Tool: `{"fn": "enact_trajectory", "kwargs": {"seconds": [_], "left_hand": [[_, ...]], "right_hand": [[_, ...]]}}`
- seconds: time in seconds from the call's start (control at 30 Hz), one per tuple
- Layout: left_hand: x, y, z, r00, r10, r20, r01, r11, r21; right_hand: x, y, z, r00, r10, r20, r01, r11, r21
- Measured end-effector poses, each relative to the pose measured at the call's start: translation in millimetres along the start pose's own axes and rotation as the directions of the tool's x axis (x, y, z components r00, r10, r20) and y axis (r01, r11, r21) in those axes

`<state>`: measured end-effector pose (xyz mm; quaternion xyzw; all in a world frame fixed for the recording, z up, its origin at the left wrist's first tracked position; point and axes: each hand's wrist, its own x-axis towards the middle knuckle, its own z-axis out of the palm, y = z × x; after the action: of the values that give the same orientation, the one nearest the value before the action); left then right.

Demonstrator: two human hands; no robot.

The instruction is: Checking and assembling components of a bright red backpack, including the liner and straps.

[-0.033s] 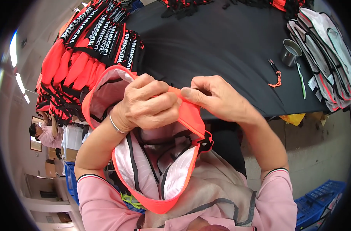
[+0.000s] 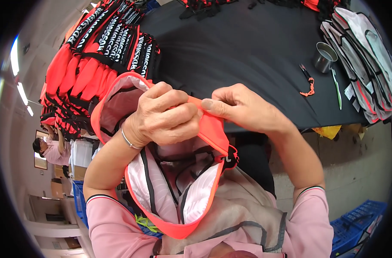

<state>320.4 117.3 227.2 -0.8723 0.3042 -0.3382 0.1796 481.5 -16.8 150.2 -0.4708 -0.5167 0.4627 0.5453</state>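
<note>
Both hands pinching vest (image 2: 174,189) rim, above the worktop (image 2: 247,56): left hand (image 2: 168,116) fingers clenched on orange edge, right hand (image 2: 243,107) thumb+forefinger nipped beside it. Prob. mid-checking seam; next needs sliding grip along.

Your two hands, raised and closed together at mid-frame.

Left hand (image 2: 165,114): fist curled, knuckles toward the camera, fingers folded down over an orange fabric edge (image 2: 211,124), thin bracelet at the wrist; your left forearm is bare and runs down and left to a bent elbow, where a pink sleeve with a dark cuff stripe begins. Right hand (image 2: 243,107): just beside the left and touching it at the fingertips, thumb extended leftward and pressed flat on the same edge, fingers curled behind; your right forearm is bare, dropping down and right to a matching pink sleeve. Both elbows sit wide and near you.
</note>
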Motion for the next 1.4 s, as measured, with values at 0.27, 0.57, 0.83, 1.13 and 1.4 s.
{"fn": "enact_trajectory", "kwargs": {"seconds": [0.27,0.57,0.83,1.13,1.4], "left_hand": [[16.8,3.7,-8.9,0.989,-0.002,0.149,0.017,0.995,-0.101],[-10.4,14.0,-11.2,0.940,-0.160,0.302,0.208,0.969,-0.135],[52.1,-10.3,-106.2,0.636,-0.190,0.748,0.728,0.469,-0.500],[6.6,-41.3,-93.1,0.485,-0.583,0.652,0.841,0.106,-0.531],[66.2,-70.9,-105.6,0.432,-0.408,0.804,0.804,0.578,-0.139]], "right_hand": [[-23.8,-3.6,12.8,0.993,0.099,-0.065,-0.061,0.899,0.433],[-32.3,3.4,10.6,0.974,0.111,-0.197,-0.054,0.960,0.276],[31.0,26.2,-39.8,0.838,0.311,-0.448,0.048,0.776,0.629],[-11.2,13.0,-30.1,0.929,-0.342,-0.139,0.353,0.934,0.061],[18.9,-1.8,17.6,0.786,-0.613,-0.078,0.516,0.721,-0.462]]}}
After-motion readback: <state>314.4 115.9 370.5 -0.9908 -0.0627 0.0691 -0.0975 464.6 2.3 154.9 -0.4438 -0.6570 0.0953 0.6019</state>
